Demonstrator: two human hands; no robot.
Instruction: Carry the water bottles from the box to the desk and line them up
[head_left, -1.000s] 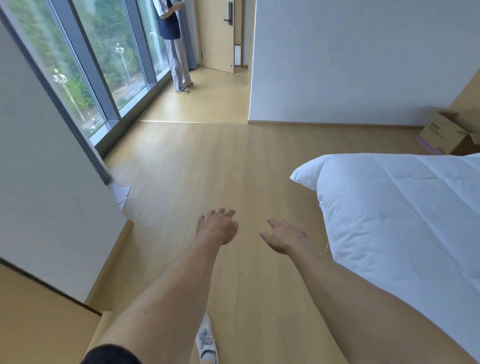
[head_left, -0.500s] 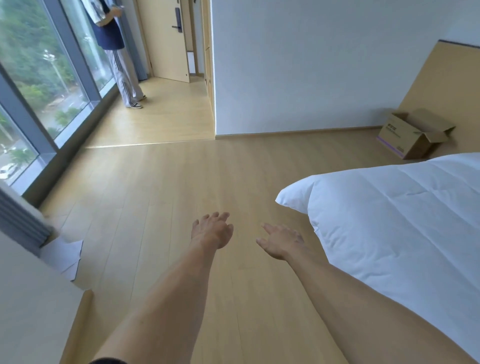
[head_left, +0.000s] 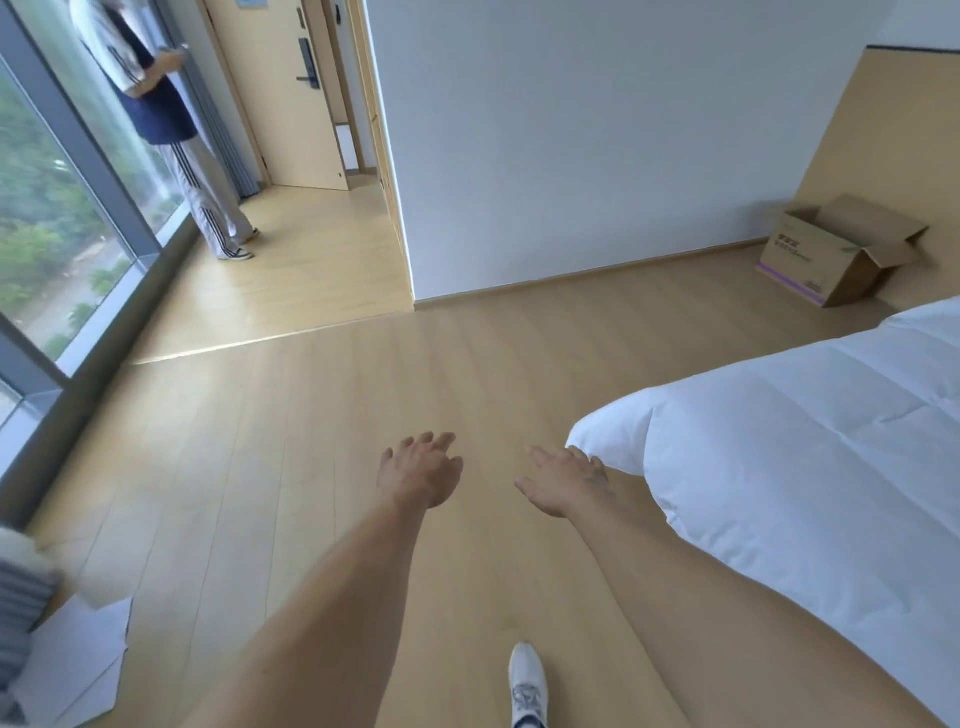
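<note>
An open cardboard box (head_left: 826, 257) with raised flaps stands on the wooden floor at the far right, against a tan panel. Its inside is hidden from here, and no water bottles or desk show in view. My left hand (head_left: 420, 472) and my right hand (head_left: 563, 482) reach out in front of me over the floor, both empty with fingers apart, far from the box.
A bed with a white duvet (head_left: 795, 452) fills the right side. A white wall corner (head_left: 410, 291) juts out ahead. Another person (head_left: 171, 135) stands by the big window at the back left. White paper (head_left: 72, 665) lies on the floor at lower left. My shoe (head_left: 527, 686) is below.
The view has swung right and moved forward: the box now shows fully and nearer, and the left wall has slid out of view. Both hands stay empty and outstretched.
</note>
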